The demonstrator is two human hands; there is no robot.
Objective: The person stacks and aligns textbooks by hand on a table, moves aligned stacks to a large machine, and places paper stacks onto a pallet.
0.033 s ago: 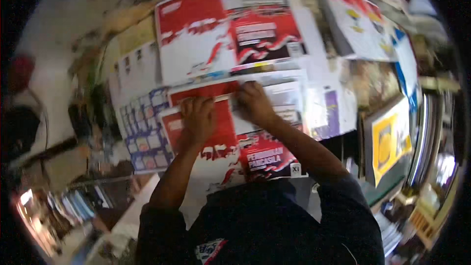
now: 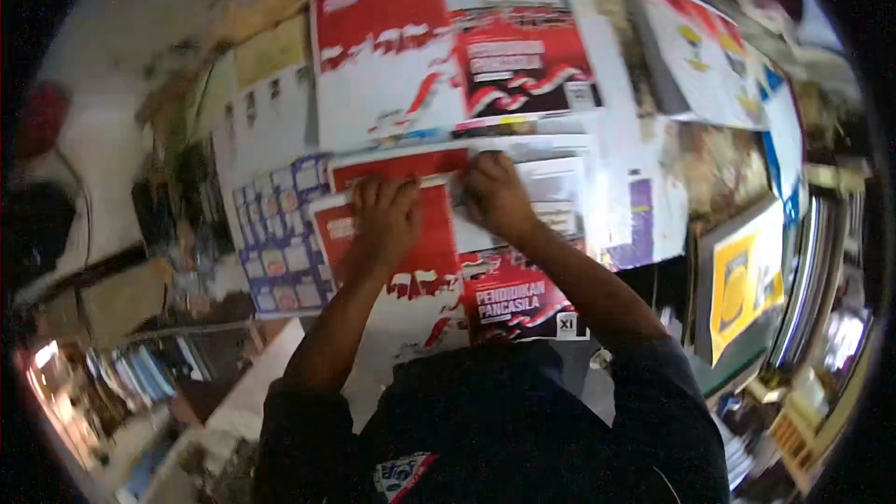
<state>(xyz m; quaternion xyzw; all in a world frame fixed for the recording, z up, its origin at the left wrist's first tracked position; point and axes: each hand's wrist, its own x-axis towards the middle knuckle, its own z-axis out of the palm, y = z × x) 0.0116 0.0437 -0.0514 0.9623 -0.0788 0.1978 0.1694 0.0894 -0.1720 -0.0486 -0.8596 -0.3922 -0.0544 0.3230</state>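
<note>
Nearest my body lies a printed book cover sheet [image 2: 504,285], red and white on its left half and a picture front with a red band on its right half. My left hand [image 2: 385,215] rests on its red upper part, fingers spread near the top edge. At the middle of that edge my right hand [image 2: 497,194] has its fingers curled down onto the paper, pinching it; the fingertips are partly hidden. Under and just beyond this sheet another red cover sheet [image 2: 401,166] shows as a strip. Farther off, a like cover sheet [image 2: 387,61] lies flat.
A purple-and-white printed sheet [image 2: 280,233] lies at the left. On the right are a stack with a red, white and yellow top [image 2: 695,51] and a stack with a yellow-and-white top [image 2: 737,271]. Bundled paper [image 2: 807,261] stands at the far right.
The whole view has shifted slightly, so the sheets appear a little farther right. Both hands keep their places at the near sheet's upper edge.
</note>
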